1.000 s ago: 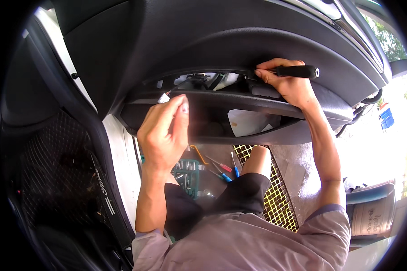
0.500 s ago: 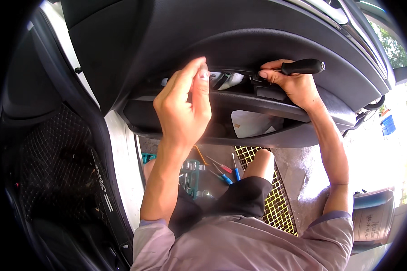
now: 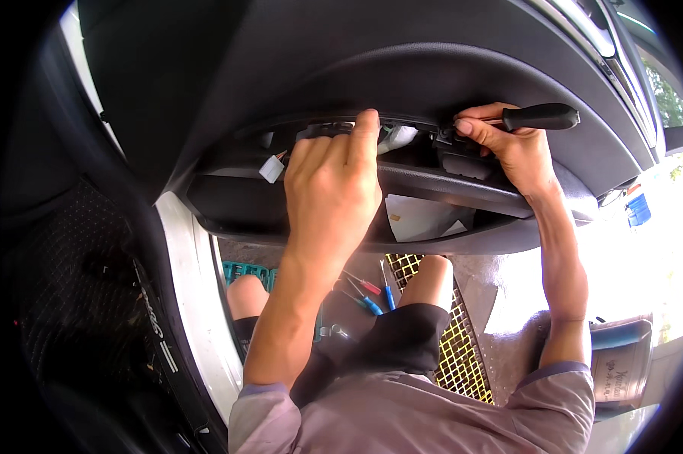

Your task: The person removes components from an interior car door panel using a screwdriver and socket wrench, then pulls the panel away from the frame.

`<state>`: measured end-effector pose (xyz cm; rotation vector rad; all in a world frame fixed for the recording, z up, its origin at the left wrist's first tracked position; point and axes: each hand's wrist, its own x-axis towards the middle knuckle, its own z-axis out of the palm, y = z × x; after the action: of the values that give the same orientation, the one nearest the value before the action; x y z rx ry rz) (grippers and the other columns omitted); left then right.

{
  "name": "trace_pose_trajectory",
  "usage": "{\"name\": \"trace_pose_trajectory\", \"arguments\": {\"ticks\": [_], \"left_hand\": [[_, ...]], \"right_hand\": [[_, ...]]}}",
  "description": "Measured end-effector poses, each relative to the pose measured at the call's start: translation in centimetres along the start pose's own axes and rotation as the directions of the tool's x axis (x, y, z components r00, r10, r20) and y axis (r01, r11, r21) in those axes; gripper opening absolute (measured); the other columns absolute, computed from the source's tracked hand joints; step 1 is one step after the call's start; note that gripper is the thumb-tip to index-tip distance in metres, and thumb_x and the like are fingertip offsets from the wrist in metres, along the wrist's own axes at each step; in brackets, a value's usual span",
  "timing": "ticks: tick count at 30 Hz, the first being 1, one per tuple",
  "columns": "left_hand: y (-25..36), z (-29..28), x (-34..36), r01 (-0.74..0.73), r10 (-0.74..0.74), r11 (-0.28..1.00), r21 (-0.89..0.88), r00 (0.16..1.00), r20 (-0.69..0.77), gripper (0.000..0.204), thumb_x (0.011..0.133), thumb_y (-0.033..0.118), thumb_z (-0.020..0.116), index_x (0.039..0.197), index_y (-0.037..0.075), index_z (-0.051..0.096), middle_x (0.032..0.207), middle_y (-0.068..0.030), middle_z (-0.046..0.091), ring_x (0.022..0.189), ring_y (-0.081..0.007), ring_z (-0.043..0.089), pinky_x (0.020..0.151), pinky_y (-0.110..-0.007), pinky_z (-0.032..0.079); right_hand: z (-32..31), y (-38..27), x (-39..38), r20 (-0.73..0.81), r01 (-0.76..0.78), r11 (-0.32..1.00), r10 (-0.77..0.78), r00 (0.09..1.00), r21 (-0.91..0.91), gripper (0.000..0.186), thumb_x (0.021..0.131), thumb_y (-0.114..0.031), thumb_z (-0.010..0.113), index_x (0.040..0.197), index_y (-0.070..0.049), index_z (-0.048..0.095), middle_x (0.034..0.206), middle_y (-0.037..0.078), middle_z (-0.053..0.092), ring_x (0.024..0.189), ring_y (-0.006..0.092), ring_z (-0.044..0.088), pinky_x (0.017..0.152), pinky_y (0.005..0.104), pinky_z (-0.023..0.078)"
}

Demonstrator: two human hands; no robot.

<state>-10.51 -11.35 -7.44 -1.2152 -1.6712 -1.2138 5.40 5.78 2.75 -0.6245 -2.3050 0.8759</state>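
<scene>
My right hand [image 3: 517, 151] holds a screwdriver with a black handle [image 3: 542, 116] at the right end of a long opening in a car door's armrest. Its thumb and forefinger pinch close to a black part [image 3: 447, 138] there. Over the middle of the opening is my left hand [image 3: 332, 178], its forefinger stretched to the upper edge and its other fingers curled down inside. What those fingers grip is hidden. A white plug connector [image 3: 271, 169] on short wires hangs beside the left hand. Whitish material [image 3: 397, 138] shows in the opening between my hands.
The black door panel [image 3: 341, 83] spans the top; papers [image 3: 425, 218] lie in its lower pocket. Below, screwdrivers [image 3: 370, 305] and a teal tool case [image 3: 243, 271] lie on the floor beside a yellow grating [image 3: 463, 340]. A bucket [image 3: 622, 371] stands right. The white door sill [image 3: 194, 295] is left.
My left hand has come down from above the armrest, its fingers now inside the opening. The white connector has come into sight beside it. My right hand stays at the opening with the screwdriver.
</scene>
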Motion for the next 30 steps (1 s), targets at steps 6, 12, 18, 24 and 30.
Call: {"name": "trace_pose_trajectory", "arguments": {"ticks": [6,12,18,24,30], "left_hand": [[-0.1,0.4,-0.4,0.051,-0.053,0.995,-0.089,0.998,-0.025,0.031,0.088,-0.004,0.068,0.119,0.002,0.068,0.078,-0.0053,0.068,0.068,-0.0203,0.062,0.075,-0.036,0.046],[-0.4,0.7,-0.4,0.034,-0.043,0.988,-0.150,0.997,-0.061,0.029,0.090,-0.001,0.069,0.118,0.002,0.068,0.075,-0.0036,0.064,0.065,-0.0191,0.059,0.073,-0.035,0.044],[-0.1,0.1,-0.5,0.070,-0.076,0.986,-0.153,0.996,-0.040,0.028,0.090,-0.003,0.070,0.117,0.003,0.070,0.083,-0.0058,0.071,0.069,-0.0196,0.063,0.076,-0.035,0.047],[-0.2,-0.8,-0.1,0.034,-0.043,0.967,-0.254,0.999,-0.032,0.023,0.092,-0.001,0.070,0.115,0.000,0.071,0.086,-0.0094,0.073,0.074,-0.0227,0.066,0.078,-0.036,0.050],[2.4,-1.8,2.8,-0.070,0.057,0.820,-0.568,0.998,-0.040,0.041,0.089,0.009,0.078,0.127,-0.002,0.067,0.112,-0.0158,0.073,0.101,-0.0323,0.071,0.093,-0.037,0.054]], "right_hand": [[0.3,-0.4,-0.4,-0.041,0.005,1.000,-0.006,0.999,-0.014,0.018,0.090,-0.014,0.081,0.103,-0.003,0.078,0.087,0.003,0.077,0.079,0.0084,0.068,0.073,0.0240,0.055],[0.2,0.1,-0.8,0.001,0.113,0.984,-0.114,0.994,-0.136,0.018,0.090,-0.012,0.081,0.104,-0.001,0.077,0.090,0.006,0.078,0.084,0.0113,0.070,0.080,0.0268,0.056],[0.5,-0.4,-1.0,0.091,0.393,0.866,-0.384,0.919,-0.310,0.018,0.088,-0.012,0.082,0.099,0.001,0.078,0.087,0.011,0.077,0.075,0.0160,0.072,0.071,0.0276,0.057],[0.7,-0.9,-1.0,0.138,0.538,0.743,-0.532,0.836,-0.397,0.019,0.086,-0.011,0.083,0.097,0.002,0.078,0.088,0.013,0.077,0.070,0.0207,0.073,0.063,0.0297,0.057],[0.9,-0.4,-0.8,0.128,0.537,0.726,-0.540,0.832,-0.429,0.019,0.086,-0.018,0.082,0.092,-0.001,0.077,0.086,0.011,0.075,0.072,0.0285,0.072,0.066,0.0344,0.057]]}}
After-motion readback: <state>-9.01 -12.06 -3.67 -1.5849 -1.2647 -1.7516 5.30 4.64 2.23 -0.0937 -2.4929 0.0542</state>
